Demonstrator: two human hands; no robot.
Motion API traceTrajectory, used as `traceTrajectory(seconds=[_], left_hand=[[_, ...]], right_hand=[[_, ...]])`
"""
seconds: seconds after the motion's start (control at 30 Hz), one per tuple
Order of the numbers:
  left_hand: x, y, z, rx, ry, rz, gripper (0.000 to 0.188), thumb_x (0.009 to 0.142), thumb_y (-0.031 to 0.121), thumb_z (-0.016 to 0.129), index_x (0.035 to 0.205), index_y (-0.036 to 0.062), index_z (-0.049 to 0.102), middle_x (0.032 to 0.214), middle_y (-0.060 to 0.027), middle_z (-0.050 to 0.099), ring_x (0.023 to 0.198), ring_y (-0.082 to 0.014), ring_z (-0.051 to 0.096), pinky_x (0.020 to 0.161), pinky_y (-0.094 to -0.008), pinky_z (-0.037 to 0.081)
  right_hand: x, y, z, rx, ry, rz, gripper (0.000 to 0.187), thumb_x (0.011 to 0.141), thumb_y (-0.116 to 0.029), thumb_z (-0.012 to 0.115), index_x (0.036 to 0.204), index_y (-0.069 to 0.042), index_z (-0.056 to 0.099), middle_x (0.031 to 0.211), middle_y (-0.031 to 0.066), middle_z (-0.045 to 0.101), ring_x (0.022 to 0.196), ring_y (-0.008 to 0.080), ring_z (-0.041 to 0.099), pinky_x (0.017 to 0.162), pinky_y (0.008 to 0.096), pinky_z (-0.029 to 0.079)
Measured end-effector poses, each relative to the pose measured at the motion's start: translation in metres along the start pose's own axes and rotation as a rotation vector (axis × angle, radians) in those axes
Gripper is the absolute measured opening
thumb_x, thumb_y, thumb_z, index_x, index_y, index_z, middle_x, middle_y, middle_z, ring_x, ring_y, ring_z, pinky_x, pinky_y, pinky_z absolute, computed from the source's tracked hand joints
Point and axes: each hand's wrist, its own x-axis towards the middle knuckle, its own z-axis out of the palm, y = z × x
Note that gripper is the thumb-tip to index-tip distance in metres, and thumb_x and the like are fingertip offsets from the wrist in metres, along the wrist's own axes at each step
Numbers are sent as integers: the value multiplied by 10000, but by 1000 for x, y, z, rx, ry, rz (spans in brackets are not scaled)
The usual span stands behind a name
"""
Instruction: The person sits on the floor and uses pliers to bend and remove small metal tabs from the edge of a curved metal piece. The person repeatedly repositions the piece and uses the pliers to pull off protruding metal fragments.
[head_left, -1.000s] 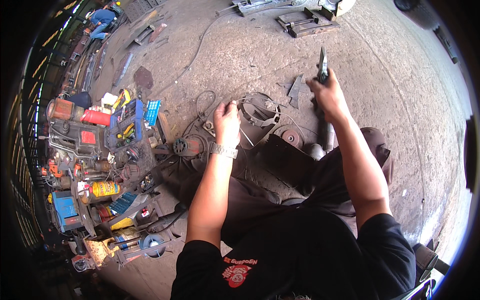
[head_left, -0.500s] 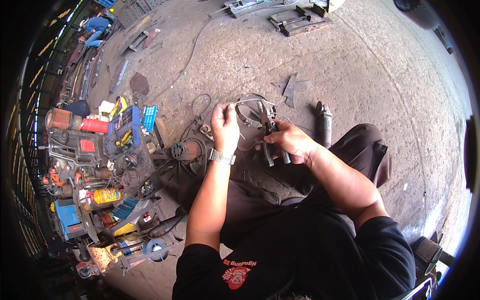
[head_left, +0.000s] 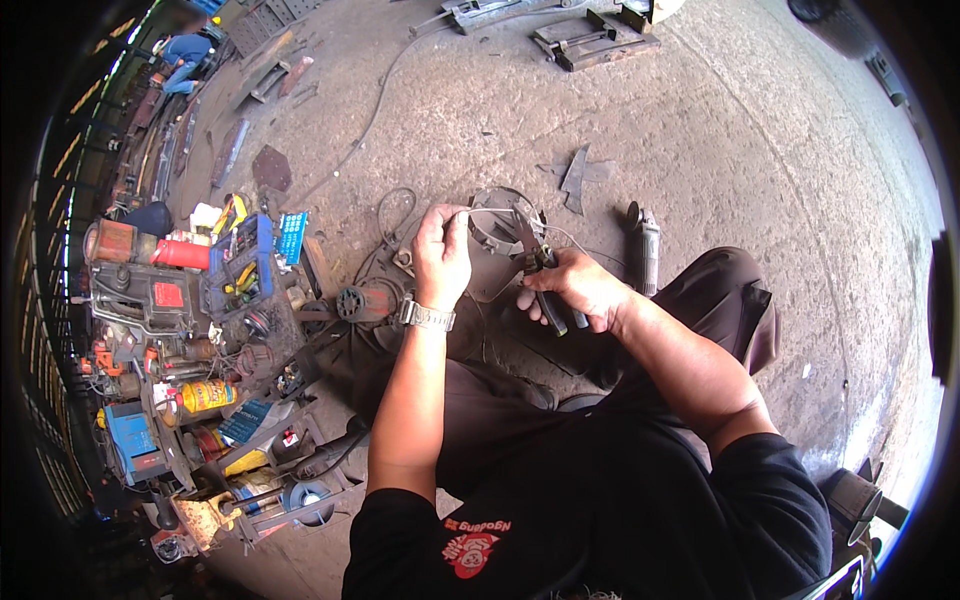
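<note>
My left hand [head_left: 443, 250], wearing a metal watch, is closed in a pinch on the end of a thin pale wire [head_left: 490, 210]. From my fingertips the wire runs right to the jaws of a pair of pliers [head_left: 549, 306]. My right hand [head_left: 585, 288] is wrapped round the pliers' dark handles, jaws pointing away from me. Whether the jaws bite the wire is too small to tell. Just beyond both hands, a round metal ring [head_left: 483, 241] lies on the floor, partly hidden by the pliers. An angle grinder [head_left: 645, 252] rests to the right of my right hand.
Left of my knees stand a red motor-like tool [head_left: 362, 303], a blue toolbox [head_left: 262, 262], a yellow bottle [head_left: 208, 394] and other workshop clutter. Flat metal pieces [head_left: 575, 180] lie ahead, and a metal frame [head_left: 598, 42] farther off. Another person [head_left: 183, 60] crouches at the far left.
My left hand has shifted slightly left, still pinching the wire, which now stretches straighter toward the pliers. The fingers of my right hand have moved on the handles.
</note>
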Motion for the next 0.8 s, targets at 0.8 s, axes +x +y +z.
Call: traceTrajectory(seconds=[0.8], left_hand=[[2,26,-9,246,-57,339,80,972,74,586,991,17,639,868,-143,694,794,-323,702,700,-386,543]], right_hand=[[-3,-4,-5,353,-227,73,277,993,-111,571,1182,91,587,1064,226,698,953,332,711,802,468,614]])
